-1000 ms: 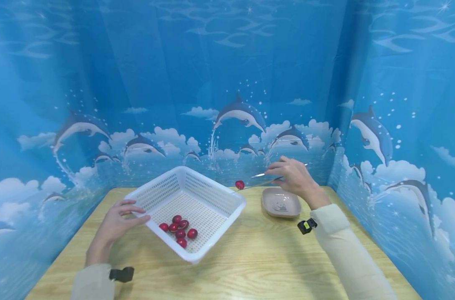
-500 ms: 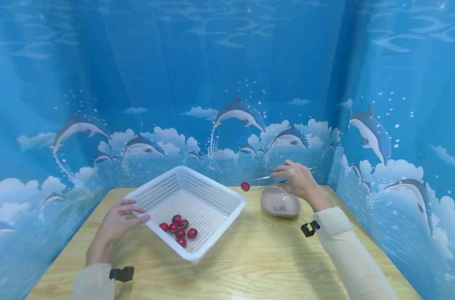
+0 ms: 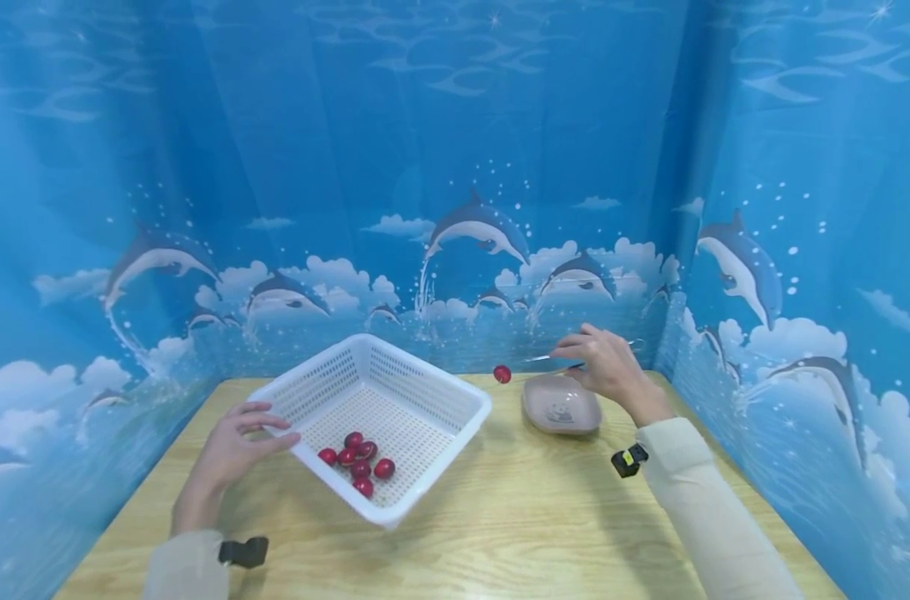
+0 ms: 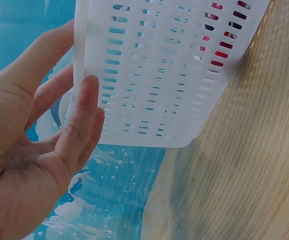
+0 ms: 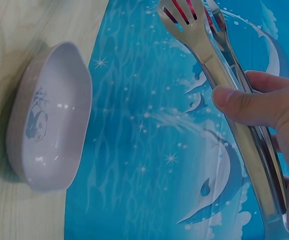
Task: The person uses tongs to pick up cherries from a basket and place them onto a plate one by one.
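Note:
My right hand [image 3: 605, 367] grips metal tongs [image 5: 219, 70] that pinch one red fruit [image 3: 502, 374], held in the air just left of a small pinkish dish [image 3: 562, 406] with a panda drawing. In the right wrist view the dish [image 5: 49, 125] lies empty on the table. My left hand [image 3: 233, 437] holds the near left rim of a white slotted basket [image 3: 425, 387], which is tilted up on that side. Several red fruits [image 3: 357, 462] lie in the basket's lower corner. In the left wrist view my fingers [image 4: 82, 120] rest against the basket wall [image 4: 154, 75].
The wooden table [image 3: 500, 525] is closed in on three sides by a blue dolphin-print curtain [image 3: 455, 167]. The basket fills the left centre and the dish sits at the back right.
My right hand has carried the tongs and the red fruit to the right, from beside the basket's far corner to the dish's left edge. Left hand and basket have stayed put.

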